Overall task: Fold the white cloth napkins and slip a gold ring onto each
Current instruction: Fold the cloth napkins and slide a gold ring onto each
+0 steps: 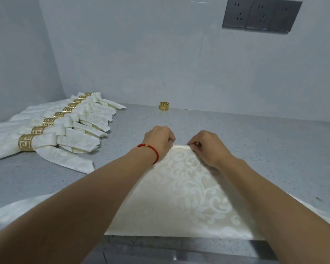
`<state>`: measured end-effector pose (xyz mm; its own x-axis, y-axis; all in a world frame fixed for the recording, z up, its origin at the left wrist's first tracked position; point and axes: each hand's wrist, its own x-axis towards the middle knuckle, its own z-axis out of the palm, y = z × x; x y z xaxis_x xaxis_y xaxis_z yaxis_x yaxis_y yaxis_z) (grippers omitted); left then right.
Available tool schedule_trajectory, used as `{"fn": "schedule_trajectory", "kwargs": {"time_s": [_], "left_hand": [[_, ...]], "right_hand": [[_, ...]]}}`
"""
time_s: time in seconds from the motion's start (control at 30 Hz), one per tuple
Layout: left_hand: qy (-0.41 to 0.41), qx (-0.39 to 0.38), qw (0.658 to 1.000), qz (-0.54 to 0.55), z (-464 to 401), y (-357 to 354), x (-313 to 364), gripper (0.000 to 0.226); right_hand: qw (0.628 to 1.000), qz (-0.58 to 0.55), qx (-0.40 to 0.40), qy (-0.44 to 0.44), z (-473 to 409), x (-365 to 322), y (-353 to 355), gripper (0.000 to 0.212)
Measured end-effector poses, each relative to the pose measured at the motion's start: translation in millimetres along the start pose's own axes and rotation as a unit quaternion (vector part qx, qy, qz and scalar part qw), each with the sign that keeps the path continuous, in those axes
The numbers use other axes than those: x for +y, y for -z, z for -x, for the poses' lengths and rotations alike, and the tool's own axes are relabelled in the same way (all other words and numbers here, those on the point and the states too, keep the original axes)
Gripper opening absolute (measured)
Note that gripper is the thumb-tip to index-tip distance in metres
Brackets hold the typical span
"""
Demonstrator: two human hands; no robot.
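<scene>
On the grey surface [236,134] my current napkin [179,191] lies spread before me; my left hand [158,141] and right hand [208,147] pinch its far tip, starting the roll. About nine ringed napkins [51,130] finished; one loose gold ring [164,106] waits.

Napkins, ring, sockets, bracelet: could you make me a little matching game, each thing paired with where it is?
Things:
1. loose gold ring
2. finished napkins
3. wall sockets
4. red bracelet

Places:
A. on the left wrist
B. in a row at the left of the counter
C. high on the wall, upper right
D. alone at the back of the counter, by the wall

Pairs: 1-D, 2-B, 3-C, 4-A
</scene>
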<state>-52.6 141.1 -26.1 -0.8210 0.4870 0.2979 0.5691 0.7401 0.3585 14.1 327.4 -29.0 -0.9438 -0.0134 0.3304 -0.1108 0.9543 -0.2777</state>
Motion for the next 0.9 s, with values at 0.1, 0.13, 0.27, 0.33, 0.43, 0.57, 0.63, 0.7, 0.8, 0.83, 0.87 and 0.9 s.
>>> {"fn": "schedule_trajectory", "kwargs": {"time_s": [0.1, 0.13, 0.27, 0.33, 0.43, 0.57, 0.63, 0.7, 0.8, 0.83, 0.87, 0.9], "left_hand": [[-0.016, -0.019, 0.996, -0.082, 3, 3, 7, 0.026], [-0.035, -0.014, 0.992, -0.122, 6, 5, 9, 0.024], [-0.127, -0.002, 0.965, -0.228, 16, 11, 13, 0.034], [-0.131, -0.037, 0.96, -0.243, 19, 16, 17, 0.034], [-0.069, -0.043, 0.976, -0.204, 20, 20, 21, 0.034], [0.026, -0.002, 0.995, -0.101, 22, 13, 18, 0.026], [0.048, -0.004, 0.997, -0.066, 24, 10, 17, 0.029], [0.048, -0.019, 0.996, -0.072, 25, 8, 18, 0.033], [0.026, -0.017, 0.993, -0.116, 27, 13, 22, 0.03], [0.011, -0.02, 0.991, -0.131, 27, 16, 24, 0.032], [-0.006, -0.031, 0.989, -0.145, 28, 19, 26, 0.034], [-0.028, -0.049, 0.985, -0.163, 29, 22, 28, 0.037]], "right_hand": [[0.996, 0.081, 0.001, 0.049, 2, -1, 4, 0.016], [0.99, 0.121, -0.001, 0.073, 3, -3, 6, 0.015], [0.952, 0.248, 0.015, 0.179, 10, -9, 12, 0.005], [0.94, 0.275, -0.018, 0.202, 14, -8, 11, 0.006], [0.967, 0.2, -0.039, 0.151, 15, -8, 16, 0.011], [0.999, 0.041, -0.006, 0.017, 16, -6, 11, 0.02], [0.999, 0.038, -0.009, 0.007, 16, -5, 7, 0.017], [0.998, 0.062, 0.003, 0.019, 19, -7, 8, 0.013], [0.984, 0.152, 0.03, 0.087, 21, -10, 11, 0.008], [0.974, 0.19, 0.036, 0.118, 23, -11, 11, 0.006], [0.964, 0.218, 0.04, 0.147, 25, -11, 11, 0.013], [0.955, 0.238, 0.026, 0.177, 27, -13, 13, 0.02]]}}
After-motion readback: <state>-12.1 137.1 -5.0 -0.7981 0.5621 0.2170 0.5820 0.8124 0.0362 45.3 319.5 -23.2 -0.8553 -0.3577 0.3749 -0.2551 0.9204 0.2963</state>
